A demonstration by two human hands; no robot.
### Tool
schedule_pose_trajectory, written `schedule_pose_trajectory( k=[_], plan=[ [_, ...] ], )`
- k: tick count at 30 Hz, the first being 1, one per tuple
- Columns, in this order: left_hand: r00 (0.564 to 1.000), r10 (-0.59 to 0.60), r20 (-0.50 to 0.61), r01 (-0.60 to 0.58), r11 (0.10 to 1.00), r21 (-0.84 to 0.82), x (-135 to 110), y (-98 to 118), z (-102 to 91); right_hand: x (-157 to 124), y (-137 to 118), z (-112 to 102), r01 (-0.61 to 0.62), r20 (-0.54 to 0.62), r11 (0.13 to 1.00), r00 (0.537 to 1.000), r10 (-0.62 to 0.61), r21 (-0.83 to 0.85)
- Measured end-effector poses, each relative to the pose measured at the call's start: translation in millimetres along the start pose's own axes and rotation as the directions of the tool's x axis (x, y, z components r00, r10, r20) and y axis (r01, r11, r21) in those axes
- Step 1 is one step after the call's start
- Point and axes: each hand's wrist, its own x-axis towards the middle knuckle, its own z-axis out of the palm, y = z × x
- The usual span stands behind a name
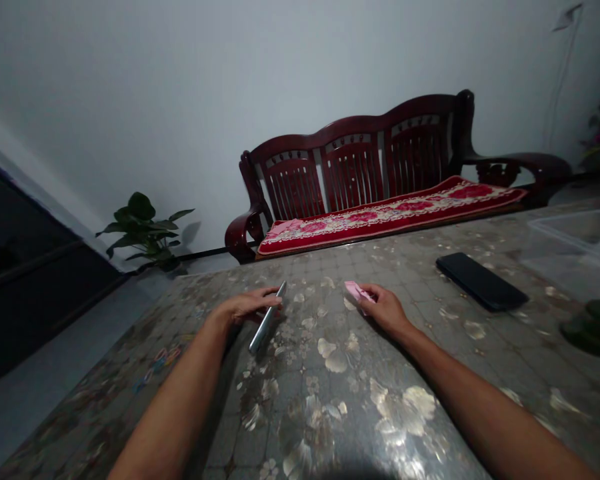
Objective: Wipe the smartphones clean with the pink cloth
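Observation:
My left hand [245, 307] rests on the flower-patterned table [330, 400], fingers closed around a slim silver phone [267, 321] that stands tilted on its edge. My right hand [386, 309] lies a short way to the right, its fingers pinched on a small pink object [356, 291] that touches the tabletop. Both forearms reach in from the bottom of the view.
A black phone [481, 281] lies flat on the table at the right. A clear plastic container [575, 248] and a dark green object [593, 327] sit at the far right. Coloured rubber bands [157, 363] lie near the left edge. A red wooden bench [380, 180] and a plant [145, 233] stand beyond.

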Motion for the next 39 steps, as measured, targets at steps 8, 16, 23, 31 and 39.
schedule_pose_trajectory(
  k=[8,16,23,31,39],
  plan=[
    [0.981,0.033,0.191,-0.051,0.995,0.088,45,36,80.9,6,8,-3,0.001,-0.043,0.963,0.999,0.011,0.268],
    [0.984,0.107,0.144,-0.149,0.934,0.326,50,67,136.3,15,7,-10,-0.034,-0.128,0.937,0.988,0.084,0.349],
    [0.945,0.298,-0.135,-0.038,0.511,0.859,61,67,187.7,22,10,-18,0.0,-0.217,0.937,0.973,0.081,0.348],
    [0.945,0.233,-0.231,0.143,0.339,0.93,54,86,220.6,25,19,-16,0.073,-0.233,0.99,0.972,-0.043,0.119],
    [0.949,0.158,-0.274,0.192,0.4,0.896,64,89,220.0,24,18,-17,0.07,-0.227,0.997,0.971,-0.072,-0.018]
  ],
)
